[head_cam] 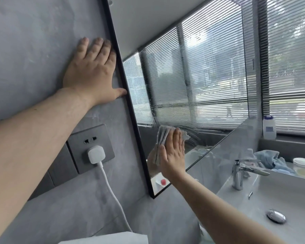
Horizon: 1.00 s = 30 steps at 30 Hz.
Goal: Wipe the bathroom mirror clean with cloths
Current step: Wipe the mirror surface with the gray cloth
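Observation:
The black-framed mirror [192, 76] hangs on the grey wall and reflects window blinds; its lower left glass shows wet smears. My right hand [173, 154] lies flat with straight fingers and presses a folded grey cloth [163, 136] against the lower part of the glass. My left hand [93, 74] rests flat on the wall just left of the mirror frame, fingers spread, thumb touching the frame edge. A second, blue cloth [269, 158] lies crumpled on the ledge behind the tap.
A grey wall socket [90, 143] with a white plug [96, 154] and cable sits below my left forearm. A white basin [275, 199] with chrome tap [241, 171] is at the lower right. A white bottle [269, 127] and a jar [303, 167] stand near the window.

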Motion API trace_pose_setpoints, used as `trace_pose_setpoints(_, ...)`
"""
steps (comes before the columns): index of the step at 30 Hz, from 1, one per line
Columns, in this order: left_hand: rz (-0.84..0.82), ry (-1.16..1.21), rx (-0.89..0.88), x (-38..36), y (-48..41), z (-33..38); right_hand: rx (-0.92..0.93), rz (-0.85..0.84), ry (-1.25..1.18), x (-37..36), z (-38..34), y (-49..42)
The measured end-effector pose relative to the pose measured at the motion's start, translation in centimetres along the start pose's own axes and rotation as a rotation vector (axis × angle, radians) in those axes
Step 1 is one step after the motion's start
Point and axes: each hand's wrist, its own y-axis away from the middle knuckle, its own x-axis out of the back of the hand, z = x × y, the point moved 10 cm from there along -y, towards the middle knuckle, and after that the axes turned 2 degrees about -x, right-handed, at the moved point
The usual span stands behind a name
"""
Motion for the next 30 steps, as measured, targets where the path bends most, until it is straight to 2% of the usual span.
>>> trace_pose_setpoints(3, 0.007, 0.007, -0.006, 0.1, 0.0, 0.1, -0.020, 0.068, 0.072, 3.2, -2.9, -4.3)
trace_pose_setpoints(7, 0.018, 0.014, -0.010, 0.2, 0.0, 0.1, 0.065, 0.147, 0.224, 5.4, -3.2, -5.9)
trace_pose_setpoints(12, 0.031, 0.012, -0.012, 0.2, 0.0, 0.1, -0.025, 0.188, 0.171, 4.4, 0.7, -2.9)
trace_pose_setpoints(16, 0.033, 0.004, -0.013, 0.1, 0.0, 0.1, -0.062, 0.185, -0.005, 2.8, 3.7, 0.7)
trace_pose_setpoints(22, 0.032, 0.004, -0.010, 0.0, 0.0, 0.1, -0.393, 0.181, -0.041, 0.6, 10.6, 5.9)
trace_pose_setpoints(26, 0.024, 0.003, -0.008, 0.0, 0.0, 0.1, -0.340, 0.205, -0.247, 1.2, 8.0, 3.3)
trace_pose_setpoints(30, 0.019, 0.005, -0.008, 0.0, 0.0, 0.1, -0.204, 0.281, -0.343, 4.8, 0.7, -3.1)
